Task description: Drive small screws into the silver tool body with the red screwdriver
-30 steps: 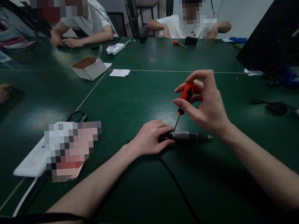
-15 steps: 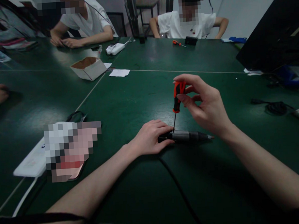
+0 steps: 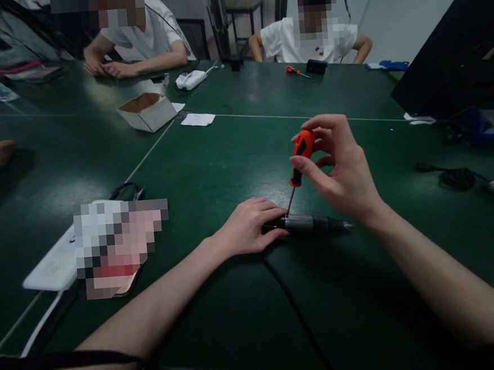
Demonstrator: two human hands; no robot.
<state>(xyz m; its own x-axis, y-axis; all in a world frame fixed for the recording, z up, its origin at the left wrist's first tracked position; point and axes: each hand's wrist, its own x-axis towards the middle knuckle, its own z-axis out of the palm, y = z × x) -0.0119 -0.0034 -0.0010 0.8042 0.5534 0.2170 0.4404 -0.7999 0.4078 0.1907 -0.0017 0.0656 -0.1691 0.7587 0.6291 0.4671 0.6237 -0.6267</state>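
My left hand (image 3: 246,228) is wrapped round the black rear end of a rotary tool handpiece (image 3: 302,223), holding it down on the green table (image 3: 223,333). The handpiece lies on its side, its silver middle and narrow tip pointing right. My right hand (image 3: 346,167) grips the handle of a red and black screwdriver (image 3: 304,144) between thumb and fingers. The screwdriver leans, with the handle up and to the right. Its thin shaft reaches down to the handpiece just beside my left fingertips. Whether the tip sits in a screw is too small to tell.
A black cable (image 3: 295,308) runs toward the front edge. At left are a white power strip (image 3: 50,269) and a pink phone (image 3: 128,244). Farther off stand an open box (image 3: 151,115) and another screwdriver (image 3: 294,70). Other people sit around the table.
My right hand has shifted its fingers on the screwdriver, and the handle has tilted farther right. My left hand and the handpiece stay in place.
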